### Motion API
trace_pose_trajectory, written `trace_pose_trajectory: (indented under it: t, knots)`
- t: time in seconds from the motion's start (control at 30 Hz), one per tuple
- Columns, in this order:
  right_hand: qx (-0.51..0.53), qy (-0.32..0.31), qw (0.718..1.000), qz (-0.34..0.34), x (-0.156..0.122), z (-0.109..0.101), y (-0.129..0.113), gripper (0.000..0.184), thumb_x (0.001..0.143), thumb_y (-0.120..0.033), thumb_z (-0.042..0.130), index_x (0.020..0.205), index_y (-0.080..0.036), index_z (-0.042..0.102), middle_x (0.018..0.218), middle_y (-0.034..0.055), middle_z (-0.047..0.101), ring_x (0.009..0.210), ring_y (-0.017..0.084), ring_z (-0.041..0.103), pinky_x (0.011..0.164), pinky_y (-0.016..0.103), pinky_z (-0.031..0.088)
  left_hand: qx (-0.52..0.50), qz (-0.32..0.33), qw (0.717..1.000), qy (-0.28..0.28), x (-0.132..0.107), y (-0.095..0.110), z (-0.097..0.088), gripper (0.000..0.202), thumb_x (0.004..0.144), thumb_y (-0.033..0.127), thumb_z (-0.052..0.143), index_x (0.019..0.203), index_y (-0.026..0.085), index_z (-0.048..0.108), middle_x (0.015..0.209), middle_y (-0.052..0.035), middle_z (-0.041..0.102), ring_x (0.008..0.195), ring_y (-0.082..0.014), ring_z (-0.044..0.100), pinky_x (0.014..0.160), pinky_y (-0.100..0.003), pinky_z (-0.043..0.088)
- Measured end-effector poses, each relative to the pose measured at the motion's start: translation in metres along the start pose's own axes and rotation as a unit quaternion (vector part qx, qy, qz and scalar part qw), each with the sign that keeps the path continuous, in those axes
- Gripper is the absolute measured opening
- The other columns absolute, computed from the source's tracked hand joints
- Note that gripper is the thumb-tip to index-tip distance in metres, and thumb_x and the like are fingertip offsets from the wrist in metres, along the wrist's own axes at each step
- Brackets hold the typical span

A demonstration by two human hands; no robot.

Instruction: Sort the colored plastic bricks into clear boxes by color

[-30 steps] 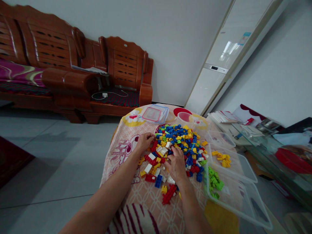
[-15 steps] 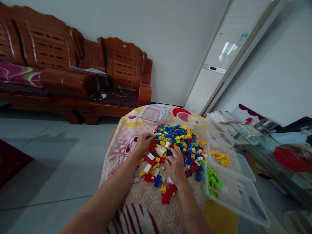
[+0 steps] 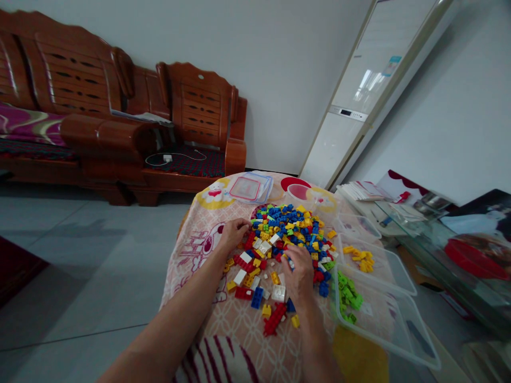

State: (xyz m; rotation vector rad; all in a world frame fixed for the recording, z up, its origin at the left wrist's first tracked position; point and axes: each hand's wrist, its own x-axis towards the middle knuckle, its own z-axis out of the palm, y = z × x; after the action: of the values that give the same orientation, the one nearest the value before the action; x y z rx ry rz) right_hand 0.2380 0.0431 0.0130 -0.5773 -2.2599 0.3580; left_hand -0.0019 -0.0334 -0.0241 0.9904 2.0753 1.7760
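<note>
A heap of small plastic bricks (image 3: 291, 226) in blue, yellow, red, white and green lies on a round table under a patterned cloth (image 3: 202, 250). My left hand (image 3: 233, 232) rests at the heap's left edge, its fingers curled down onto the bricks; what they hold, if anything, is hidden. My right hand (image 3: 300, 274) is at the near side of the heap, with thumb and fingers pinched on a small brick (image 3: 290, 262). Loose red, white and yellow bricks (image 3: 275, 316) lie scattered just in front of it.
To the right stand clear bins: one (image 3: 383, 324) with green bricks (image 3: 347, 295), one (image 3: 393, 266) with yellow bricks (image 3: 359, 255), and a smaller one (image 3: 359, 226). Clear lids (image 3: 249, 187) lie at the table's far side. A wooden sofa (image 3: 120, 133), a tall white unit (image 3: 359, 106) and a glass table (image 3: 439, 234) surround it.
My right hand has pulled back from the heap towards me and to the right, now pinching a small brick. My left hand has stayed at the heap's left edge.
</note>
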Motion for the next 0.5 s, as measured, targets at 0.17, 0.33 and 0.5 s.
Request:
trace_pose_trajectory:
  t: [0.17, 0.33, 0.5]
  knots:
    - [-0.108, 0.017, 0.982, 0.153, 0.01, -0.052, 0.041, 0.026, 0.086, -0.033, 0.05, 0.091, -0.016, 0.069, 0.08, 0.0092, 0.07, 0.073, 0.021, 0.06, 0.071, 0.03, 0.042, -0.003, -0.004, 1.0, -0.006, -0.001, 0.003, 0.0, 0.019, 0.072, 0.028, 0.055, 0.078, 0.016, 0.068, 0.066, -0.0028, 0.068, 0.06, -0.0159, 0.062, 0.059, -0.026, 0.048]
    - [-0.244, 0.156, 0.933, 0.214, 0.024, -0.1, 0.085, 0.042, 0.082, -0.031, 0.046, 0.109, -0.007, 0.066, 0.092, 0.0178, 0.069, 0.081, 0.027, 0.059, 0.074, 0.035, 0.041, -0.008, -0.014, 1.0, -0.009, -0.001, 0.004, 0.0, 0.02, 0.072, 0.029, 0.055, 0.08, 0.016, 0.068, 0.068, -0.003, 0.068, 0.06, -0.0154, 0.061, 0.059, -0.025, 0.048]
    - [-0.159, 0.129, 0.968, 0.143, 0.013, -0.086, 0.06, 0.036, 0.084, -0.035, 0.044, 0.095, -0.011, 0.07, 0.092, 0.0161, 0.07, 0.087, 0.026, 0.061, 0.081, 0.036, 0.043, -0.01, -0.018, 1.0, -0.007, -0.001, 0.005, 0.0, 0.02, 0.071, 0.03, 0.057, 0.079, 0.016, 0.069, 0.067, -0.0027, 0.068, 0.061, -0.0158, 0.062, 0.059, -0.026, 0.049]
